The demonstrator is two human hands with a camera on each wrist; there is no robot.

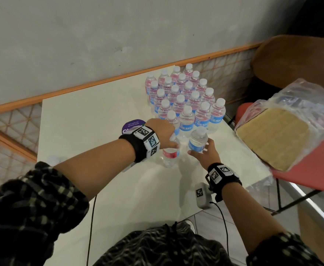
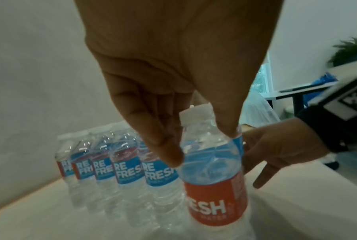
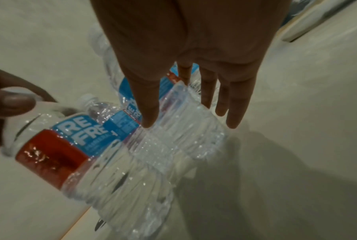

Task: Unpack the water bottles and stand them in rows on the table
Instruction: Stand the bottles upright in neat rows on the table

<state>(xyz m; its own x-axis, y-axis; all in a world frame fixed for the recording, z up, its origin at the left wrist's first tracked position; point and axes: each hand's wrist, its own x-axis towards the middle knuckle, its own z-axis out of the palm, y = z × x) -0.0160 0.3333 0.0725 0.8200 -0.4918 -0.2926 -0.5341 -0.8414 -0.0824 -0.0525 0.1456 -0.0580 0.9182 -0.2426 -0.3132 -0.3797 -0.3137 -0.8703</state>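
Several water bottles (image 1: 182, 96) with blue and red labels stand in rows at the back of the white table (image 1: 92, 120). In front of the rows, my left hand (image 1: 173, 142) grips the neck of a bottle (image 1: 170, 155) from above; the left wrist view shows that bottle (image 2: 214, 181) upright on the table under my left hand (image 2: 202, 146). Just to its right, my right hand (image 1: 199, 150) holds another bottle (image 1: 198, 140) low on its body. In the right wrist view my right hand (image 3: 190, 123) straddles that bottle (image 3: 179, 120) with thumb and nearly straight fingers.
An emptied plastic wrap with a cardboard tray (image 1: 272, 135) lies on a red chair (image 1: 307, 169) beside the table's right edge. A purple sticker (image 1: 131, 124) sits on the table behind my left wrist. The wall and an orange rail (image 1: 99, 83) run behind the table.
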